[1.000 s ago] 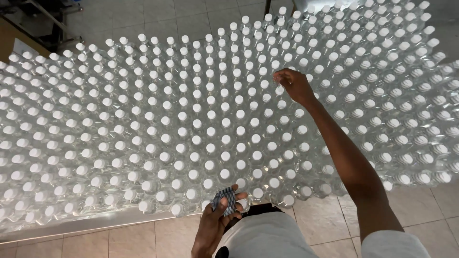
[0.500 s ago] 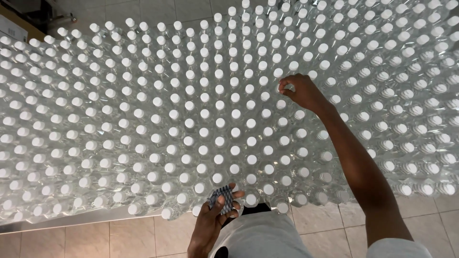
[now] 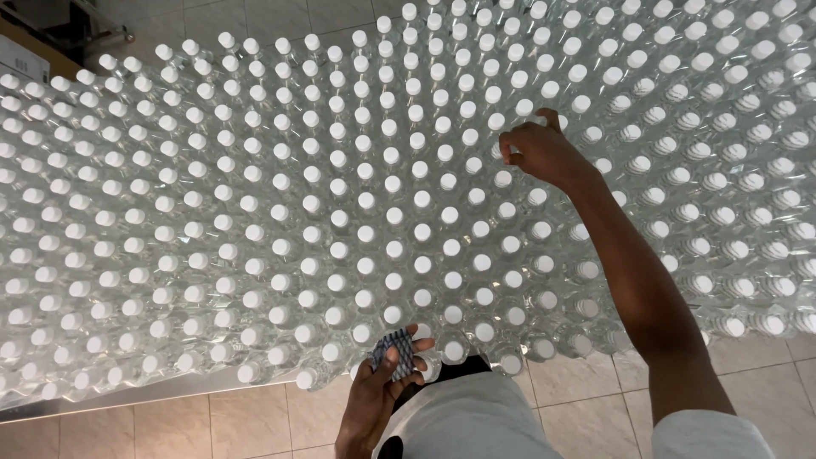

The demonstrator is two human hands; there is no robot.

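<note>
1. Many clear bottles with white caps (image 3: 422, 231) stand close together and fill almost the whole frame. Each bottle touches the ones beside it.
2. One small stack of blue and white printed bits (image 3: 394, 353), maybe labels or seals, sits at the bottom middle of the frame, just under the nearest row of bottles.
3. The left hand (image 3: 382, 382) holds that stack. Its fingers are curled round it and the thumb lies on top.
4. The right hand (image 3: 540, 153) is stretched far out, in the upper right part of the frame. Its fingertips are bent down onto a bottle top. They may be pinching something small, but it is too tiny to tell.
5. I think the step in hand is working on one bottle top at a time, with the stack kept ready in the other hand.
6. The two hands are well apart, with many rows of bottles between them.
7. A next move would need a gentle touch, since the bottles are packed tight and could tip.
8. A tiled floor (image 3: 255, 421) shows along the bottom edge of the frame.
</note>
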